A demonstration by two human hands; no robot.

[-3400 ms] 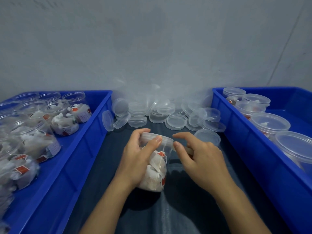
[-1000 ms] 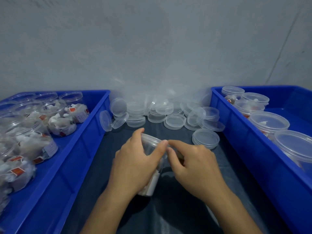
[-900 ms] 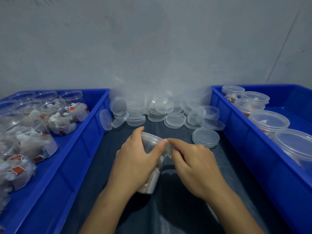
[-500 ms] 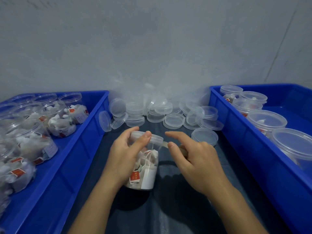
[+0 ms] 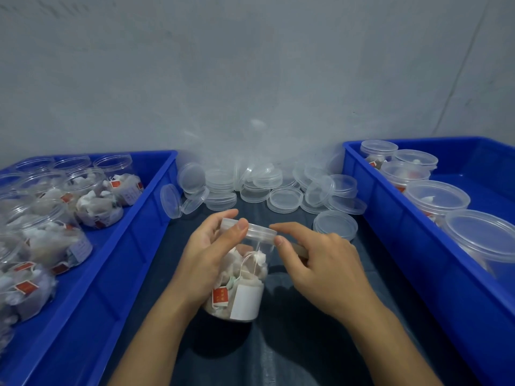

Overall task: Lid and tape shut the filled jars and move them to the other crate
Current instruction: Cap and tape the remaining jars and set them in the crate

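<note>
Left hand (image 5: pixel 207 256) grips a clear round plastic jar (image 5: pixel 239 280); right hand (image 5: pixel 320 263) pinches its smooth lid's (image 5: pixel 250 232) rim, fingers curled.

A dark cloth-covered table (image 5: pixel 320 344) carries two blue crates (image 5: pixel 133 246), loose lids (image 5: pixel 284 199).

A small packing workroom: two blue crates (image 5: pixel 139 240) of filled jars (image 5: pixel 97 201) flank a dark desk (image 5: pixel 292 344), loose clear lids (image 5: pixel 284 199) heaped behind it against a bare grey wall (image 5: pixel 250 65).

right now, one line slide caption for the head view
Left hand grips a lidded jar of tea bags while the right hand touches its lid, between two blue crates.
</note>
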